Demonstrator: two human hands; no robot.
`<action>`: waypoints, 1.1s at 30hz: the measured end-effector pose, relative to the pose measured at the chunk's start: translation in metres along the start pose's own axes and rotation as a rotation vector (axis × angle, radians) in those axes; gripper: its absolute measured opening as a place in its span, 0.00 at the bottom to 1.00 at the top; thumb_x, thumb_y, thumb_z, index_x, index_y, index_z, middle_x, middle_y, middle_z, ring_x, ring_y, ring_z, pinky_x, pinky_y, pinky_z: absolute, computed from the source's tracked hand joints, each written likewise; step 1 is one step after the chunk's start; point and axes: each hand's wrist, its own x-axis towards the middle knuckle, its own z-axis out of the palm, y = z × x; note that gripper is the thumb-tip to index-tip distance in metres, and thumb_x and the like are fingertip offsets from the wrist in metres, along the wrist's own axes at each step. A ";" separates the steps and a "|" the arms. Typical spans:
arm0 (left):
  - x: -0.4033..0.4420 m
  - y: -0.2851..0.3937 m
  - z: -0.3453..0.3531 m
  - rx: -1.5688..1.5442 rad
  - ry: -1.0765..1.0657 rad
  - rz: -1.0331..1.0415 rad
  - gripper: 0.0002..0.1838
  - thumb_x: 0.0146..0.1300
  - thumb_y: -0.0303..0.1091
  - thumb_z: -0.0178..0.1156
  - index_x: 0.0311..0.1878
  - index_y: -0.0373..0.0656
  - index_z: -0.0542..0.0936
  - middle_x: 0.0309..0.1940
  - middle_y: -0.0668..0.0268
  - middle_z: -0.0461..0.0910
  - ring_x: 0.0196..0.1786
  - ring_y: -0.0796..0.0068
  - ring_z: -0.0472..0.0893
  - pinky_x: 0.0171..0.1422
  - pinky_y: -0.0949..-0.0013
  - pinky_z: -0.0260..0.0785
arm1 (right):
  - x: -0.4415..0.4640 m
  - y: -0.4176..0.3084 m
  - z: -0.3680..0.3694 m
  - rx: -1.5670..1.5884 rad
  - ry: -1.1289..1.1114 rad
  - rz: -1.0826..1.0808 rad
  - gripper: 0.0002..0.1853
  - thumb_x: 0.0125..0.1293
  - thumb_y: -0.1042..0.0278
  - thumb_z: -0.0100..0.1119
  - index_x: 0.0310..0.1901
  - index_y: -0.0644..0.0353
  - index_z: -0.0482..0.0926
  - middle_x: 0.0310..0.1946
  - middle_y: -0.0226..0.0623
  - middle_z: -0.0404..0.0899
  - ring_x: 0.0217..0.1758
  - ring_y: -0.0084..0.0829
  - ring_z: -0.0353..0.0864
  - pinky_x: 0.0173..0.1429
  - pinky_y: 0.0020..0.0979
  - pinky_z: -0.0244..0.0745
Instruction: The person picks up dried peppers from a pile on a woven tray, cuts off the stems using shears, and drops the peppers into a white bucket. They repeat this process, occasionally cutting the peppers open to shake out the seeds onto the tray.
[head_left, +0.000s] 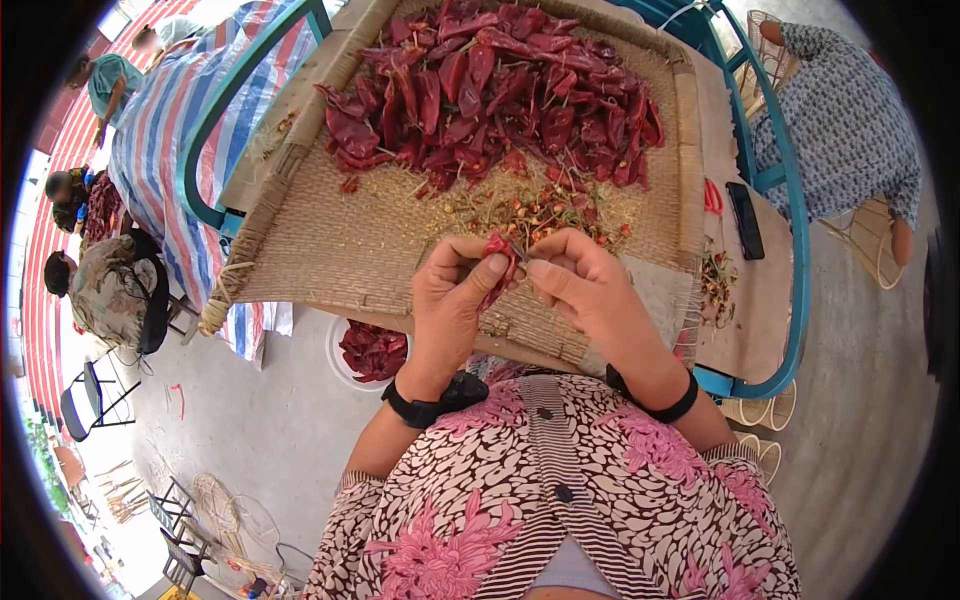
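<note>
My left hand is closed around a dried red chili pepper, low over the near part of a woven tray. My right hand pinches at the upper end of that pepper, thumb against forefinger. A small dark bit shows at its fingertips, too small to name. Just beyond my hands lies a loose heap of stems and seeds. Behind it a large pile of dried red chili peppers covers the far half of the tray.
Right of the tray lie a black phone, red-handled scissors and scattered stems. A teal metal frame surrounds the tray. Below left, a pale basin holds red peppers. Other people sit at left; one person is at right.
</note>
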 end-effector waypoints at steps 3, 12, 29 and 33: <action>0.002 -0.001 -0.002 0.004 -0.021 -0.009 0.04 0.66 0.26 0.60 0.41 0.39 0.75 0.33 0.65 0.81 0.32 0.82 0.78 0.36 0.80 0.68 | 0.001 0.002 0.004 -0.160 0.061 -0.084 0.10 0.64 0.65 0.63 0.39 0.61 0.76 0.28 0.30 0.77 0.33 0.15 0.74 0.36 0.24 0.70; 0.003 -0.003 -0.011 0.062 -0.048 -0.046 0.04 0.66 0.25 0.59 0.41 0.39 0.74 0.36 0.65 0.82 0.34 0.82 0.79 0.39 0.79 0.71 | 0.008 0.004 0.001 -0.335 0.039 -0.164 0.11 0.67 0.59 0.61 0.37 0.57 0.74 0.24 0.27 0.73 0.19 0.20 0.69 0.21 0.26 0.64; 0.000 -0.010 -0.008 0.025 -0.179 -0.178 0.10 0.69 0.30 0.57 0.50 0.37 0.72 0.36 0.65 0.79 0.36 0.77 0.78 0.44 0.72 0.72 | 0.013 -0.006 -0.010 -0.372 0.012 -0.189 0.11 0.63 0.66 0.65 0.45 0.59 0.80 0.21 0.23 0.70 0.26 0.11 0.66 0.30 0.19 0.61; -0.001 -0.007 -0.008 0.023 -0.174 -0.196 0.10 0.70 0.31 0.56 0.50 0.37 0.74 0.35 0.67 0.78 0.35 0.80 0.76 0.42 0.74 0.71 | 0.016 0.003 -0.012 -0.539 0.019 -0.481 0.08 0.61 0.69 0.65 0.40 0.60 0.80 0.24 0.28 0.73 0.26 0.19 0.74 0.31 0.22 0.67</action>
